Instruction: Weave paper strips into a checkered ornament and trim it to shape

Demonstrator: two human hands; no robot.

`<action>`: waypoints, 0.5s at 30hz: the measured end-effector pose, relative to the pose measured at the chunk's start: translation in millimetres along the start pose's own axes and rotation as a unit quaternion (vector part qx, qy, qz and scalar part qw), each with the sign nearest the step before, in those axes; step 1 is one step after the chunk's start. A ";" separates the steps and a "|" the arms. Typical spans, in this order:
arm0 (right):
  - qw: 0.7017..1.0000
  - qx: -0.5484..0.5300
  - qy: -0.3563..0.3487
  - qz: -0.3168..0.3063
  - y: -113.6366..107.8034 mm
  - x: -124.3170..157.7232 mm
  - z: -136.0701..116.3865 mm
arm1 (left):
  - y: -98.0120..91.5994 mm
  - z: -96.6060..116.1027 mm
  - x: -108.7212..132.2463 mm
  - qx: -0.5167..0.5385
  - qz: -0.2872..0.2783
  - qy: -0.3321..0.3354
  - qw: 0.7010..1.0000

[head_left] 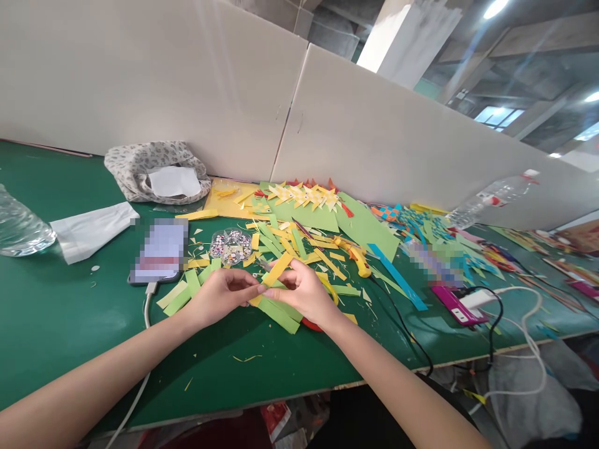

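Between my two hands is a yellow paper strip [279, 267], pinched by the fingertips of both. My left hand [229, 293] grips its lower end, thumb and forefinger closed. My right hand [306, 293] holds it just beside, fingers curled, with the strip slanting up past the thumb. Green paper strips [278, 317] lie on the table under the hands, partly covered by them. Behind the fingers are more loose yellow and green strips [302, 244] and a round clear case of small googly eyes [231, 246]. A red and yellow scissors handle [333, 293] shows partly behind my right hand.
A phone [161, 249] with a white cable lies left. Farther back are a patterned cloth bag [156, 168] and woven yellow paper fish [304, 196]. A yellow glue gun [356, 257], magenta power strip [458, 305] and plastic bottle [493, 198] are on the right.
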State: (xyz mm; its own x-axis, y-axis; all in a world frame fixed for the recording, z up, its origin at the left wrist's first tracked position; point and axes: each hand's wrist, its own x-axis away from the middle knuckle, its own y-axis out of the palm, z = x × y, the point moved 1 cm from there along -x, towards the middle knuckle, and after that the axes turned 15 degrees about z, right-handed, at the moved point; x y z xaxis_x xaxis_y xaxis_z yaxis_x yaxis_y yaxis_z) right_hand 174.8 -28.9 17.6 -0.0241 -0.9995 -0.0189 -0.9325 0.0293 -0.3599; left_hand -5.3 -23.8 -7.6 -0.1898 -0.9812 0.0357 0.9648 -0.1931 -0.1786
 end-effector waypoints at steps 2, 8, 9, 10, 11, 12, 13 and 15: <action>1.000 -0.008 0.006 -0.001 -0.2 -0.7 0.8 | -0.8 -1.1 -1.3 -0.005 0.016 0.011 1.000; 0.999 -0.039 0.010 0.022 -2.8 -4.7 0.7 | -2.6 -0.9 -2.6 0.014 0.047 0.007 0.999; 0.999 -0.034 0.008 0.023 -2.9 -5.2 0.9 | -2.6 -0.9 -2.6 0.017 0.049 0.005 0.999; 0.999 -0.028 0.007 0.024 -2.9 -5.5 1.1 | -2.4 -0.9 -2.5 0.018 0.048 0.004 0.999; 0.999 -0.021 0.005 0.026 -3.0 -5.8 1.3 | -2.1 -0.9 -2.6 0.020 0.046 0.004 0.999; 1.000 -0.015 0.003 0.026 -3.2 -5.9 1.3 | -1.8 -1.1 -2.8 0.020 0.042 0.003 0.999; 1.000 -0.010 -0.002 0.025 -3.5 -5.9 1.1 | -1.5 -1.3 -3.0 0.020 0.040 0.002 0.999; 1.000 -0.003 -0.016 0.021 -4.3 -5.6 -0.4 | -1.1 -1.8 -3.5 0.017 0.037 0.002 0.999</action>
State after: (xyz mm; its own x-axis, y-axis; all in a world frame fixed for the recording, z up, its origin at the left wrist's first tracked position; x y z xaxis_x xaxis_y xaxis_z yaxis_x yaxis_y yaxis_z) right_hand 178.8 -23.5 19.6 -0.0520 -0.9966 -0.0642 -0.9331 0.0714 -0.3526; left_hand -6.0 -20.1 -9.4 -0.1187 -0.9927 0.0192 0.9817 -0.1202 -0.1474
